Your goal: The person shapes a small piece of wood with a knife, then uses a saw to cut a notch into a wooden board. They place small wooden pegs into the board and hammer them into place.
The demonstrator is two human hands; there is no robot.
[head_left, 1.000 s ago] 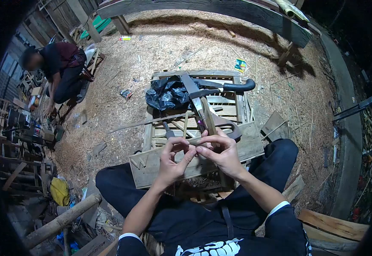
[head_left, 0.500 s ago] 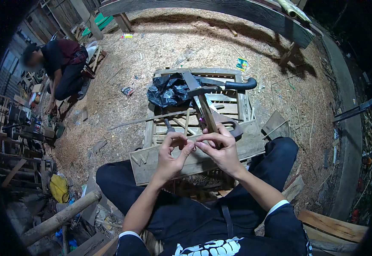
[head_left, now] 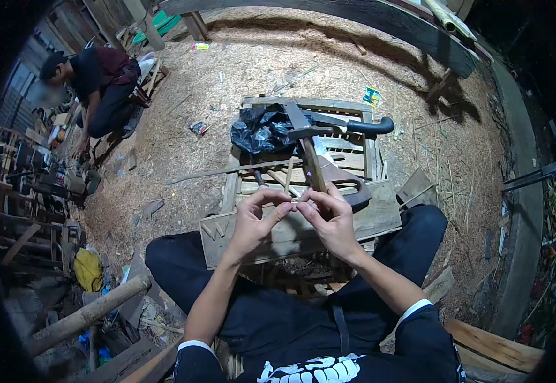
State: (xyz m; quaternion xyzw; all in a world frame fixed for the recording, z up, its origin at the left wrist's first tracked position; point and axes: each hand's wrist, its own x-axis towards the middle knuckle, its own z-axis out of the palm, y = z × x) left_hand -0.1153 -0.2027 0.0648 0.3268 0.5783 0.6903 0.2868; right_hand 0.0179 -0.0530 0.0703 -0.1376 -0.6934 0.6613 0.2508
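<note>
My left hand (head_left: 257, 220) and my right hand (head_left: 330, 225) meet fingertip to fingertip above a wooden board (head_left: 291, 242). Both are closed in a pinch; whatever sits between the fingertips is too small to make out. Just beyond my right hand, a hammer-like tool with a wooden handle (head_left: 314, 167) and a dark metal head rests on a slatted wooden crate (head_left: 370, 150). A handsaw's brown grip (head_left: 358, 193) lies to its right. Several small wooden pieces (head_left: 213, 230) lie on the board's left end.
A black plastic bag (head_left: 255, 131) and a blade with a curved black handle (head_left: 374, 126) lie on the crate's far side. Another person (head_left: 105, 89) crouches at the far left. Wood shavings cover the ground, and a round pole (head_left: 90, 316) juts in at lower left.
The view has shifted slightly, so the crate and tools appear a little further right. My fingertips have drawn closer together, still pinching.
</note>
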